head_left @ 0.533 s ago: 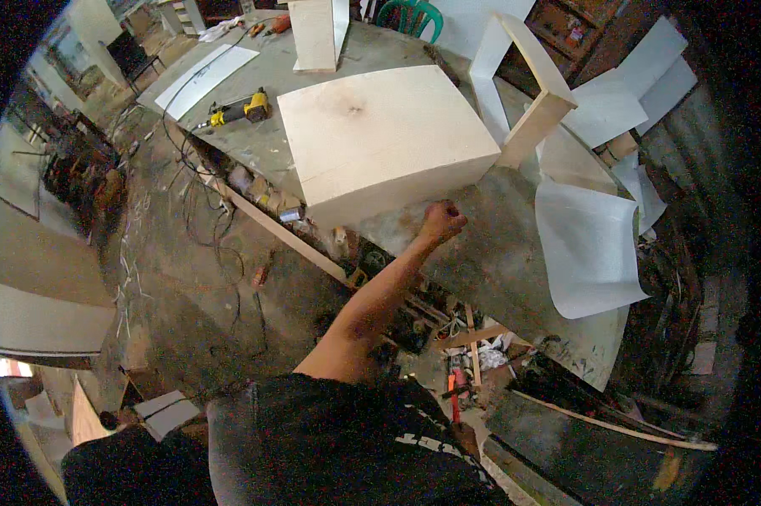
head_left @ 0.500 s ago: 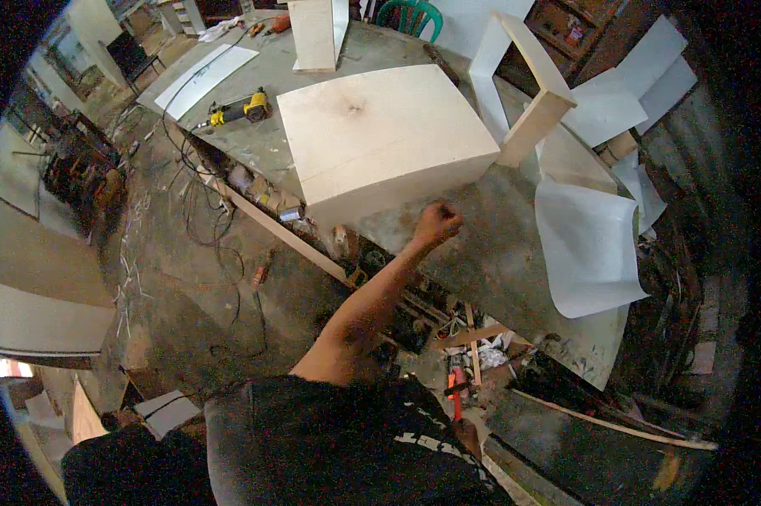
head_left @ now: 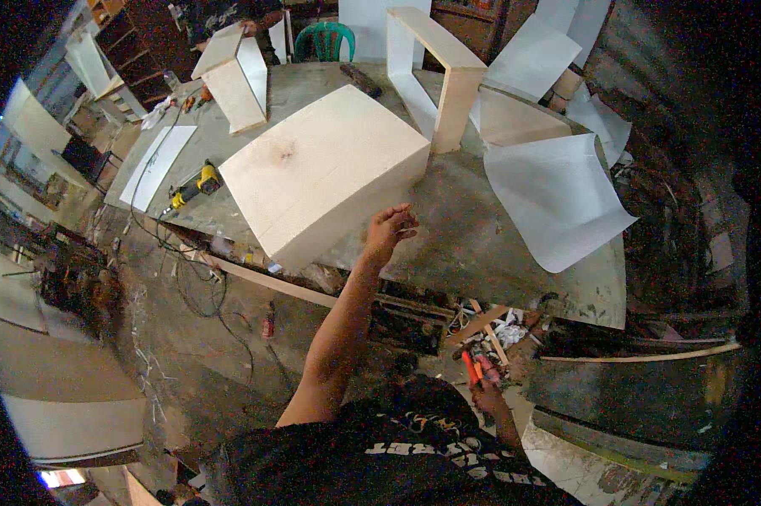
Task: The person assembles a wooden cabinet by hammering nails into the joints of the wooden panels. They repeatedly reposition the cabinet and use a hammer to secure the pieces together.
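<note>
My left hand (head_left: 391,228) is held out over the worktable, just beside the near right side of a large pale wooden box (head_left: 330,160). Its fingers are loosely bent and apart, with nothing in them. Low on the right, my right hand (head_left: 487,396) is closed around an orange-red tool (head_left: 470,368) with a dark part near its end. The blur hides what kind of tool it is. A dark smudge marks the box's top face.
On the table (head_left: 448,253) lie a yellow and black power tool (head_left: 196,187), a white strip (head_left: 158,167) and a curled white sheet (head_left: 558,198). Open wooden frames (head_left: 452,97) stand behind. Across the table, another person's hand (head_left: 249,29) touches a wooden frame (head_left: 233,88). Cables (head_left: 199,291) trail on the floor.
The view has turned, so the box and table sit further left. My left hand's fingers have loosened. My right hand, mostly hidden before, has come into view with the orange-red tool.
</note>
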A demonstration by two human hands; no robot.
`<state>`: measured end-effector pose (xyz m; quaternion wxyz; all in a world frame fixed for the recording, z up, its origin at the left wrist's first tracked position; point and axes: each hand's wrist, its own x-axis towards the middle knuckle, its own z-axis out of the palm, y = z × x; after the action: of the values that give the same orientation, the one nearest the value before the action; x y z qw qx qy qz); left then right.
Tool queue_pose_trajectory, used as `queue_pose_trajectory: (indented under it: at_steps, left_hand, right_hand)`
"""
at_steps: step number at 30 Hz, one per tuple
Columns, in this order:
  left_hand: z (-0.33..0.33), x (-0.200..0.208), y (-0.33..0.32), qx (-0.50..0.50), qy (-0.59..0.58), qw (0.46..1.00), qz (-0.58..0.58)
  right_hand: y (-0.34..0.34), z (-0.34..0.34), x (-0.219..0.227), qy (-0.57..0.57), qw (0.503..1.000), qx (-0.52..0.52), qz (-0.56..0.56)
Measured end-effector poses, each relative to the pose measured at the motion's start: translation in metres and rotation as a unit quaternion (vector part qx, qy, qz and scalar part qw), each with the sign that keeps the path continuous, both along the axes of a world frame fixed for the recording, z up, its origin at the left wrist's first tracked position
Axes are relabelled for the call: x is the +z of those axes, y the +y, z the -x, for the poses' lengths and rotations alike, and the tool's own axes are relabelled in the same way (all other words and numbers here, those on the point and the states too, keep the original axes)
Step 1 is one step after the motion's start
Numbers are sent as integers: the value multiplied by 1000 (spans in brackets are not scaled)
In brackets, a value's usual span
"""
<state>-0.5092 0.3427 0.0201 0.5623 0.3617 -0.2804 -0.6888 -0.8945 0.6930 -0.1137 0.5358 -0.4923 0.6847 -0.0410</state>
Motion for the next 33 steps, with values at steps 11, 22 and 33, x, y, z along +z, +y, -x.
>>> queue_pose_trajectory:
  at_steps: [11,22,33]
  left_hand:
    - [-4,35,90,3,195,976,-98]
    - [34,71,157,-53,-94,992,-60]
    - [-5,32,190,-81,-258,961,-54]
  right_hand:
    - [-46,-96,134,-254,914,-218,229]
    - [-175,-189,237,-251,830,-155,474]
    - [-143,-234,145,-102,876,-216,419]
